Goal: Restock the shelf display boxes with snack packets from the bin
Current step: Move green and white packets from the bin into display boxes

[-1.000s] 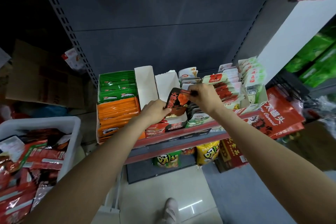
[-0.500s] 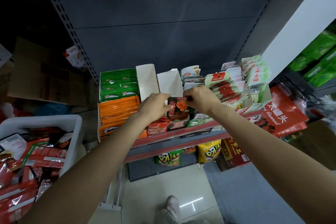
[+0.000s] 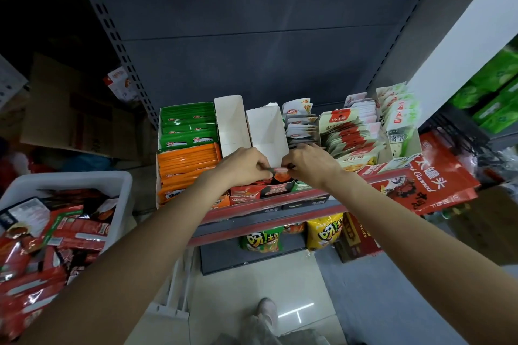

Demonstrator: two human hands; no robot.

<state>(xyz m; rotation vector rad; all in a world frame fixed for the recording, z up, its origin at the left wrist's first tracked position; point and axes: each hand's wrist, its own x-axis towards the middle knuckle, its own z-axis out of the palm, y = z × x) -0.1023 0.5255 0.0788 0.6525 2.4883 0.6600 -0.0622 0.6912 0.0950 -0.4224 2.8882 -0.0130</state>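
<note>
- The packet (image 3: 280, 173) looks light, thin and limp, a glossy foil sachet that probably slips and bends easily; I judge it best taken by its top corners, where the sealed edge is stiffer.
- It is held just so: the left hand (image 3: 243, 166) pinches its left top corner, the right hand (image 3: 309, 166) pinches the right one, fingers curled on the edge.
- The packet is dark with a red-orange picture on its face; most of it is hidden between the hands.
- It hangs upright over the front of the narrow white box (image 3: 267, 131), just above the packets already standing at the shelf (image 3: 269, 206) edge.
- That box, and the white box (image 3: 231, 123) to its left, show bare white walls behind, so there is room to fill.
- The bin (image 3: 117, 190) stands low on the left, well apart from the shelf, heaped with red and dark packets.
- Pushed down carelessly, the packet could buckle or tip its neighbours.
</note>
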